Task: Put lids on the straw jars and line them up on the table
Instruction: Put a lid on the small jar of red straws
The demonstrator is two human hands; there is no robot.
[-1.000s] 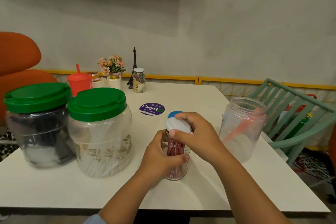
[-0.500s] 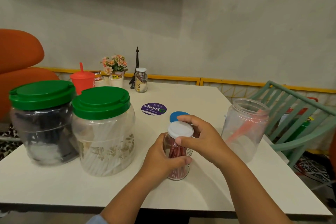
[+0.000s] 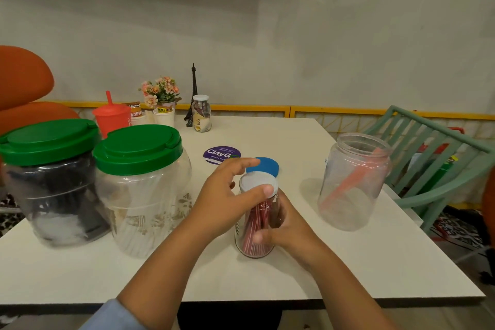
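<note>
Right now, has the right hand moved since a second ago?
Yes. The right hand has dropped from the white lid down to the small jar's side, farther from the blue lid; the left hand now covers the white lid.

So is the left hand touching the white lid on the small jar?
Touching. The head view shows the left hand with its thumb pressed on the white lid's rim.
</note>
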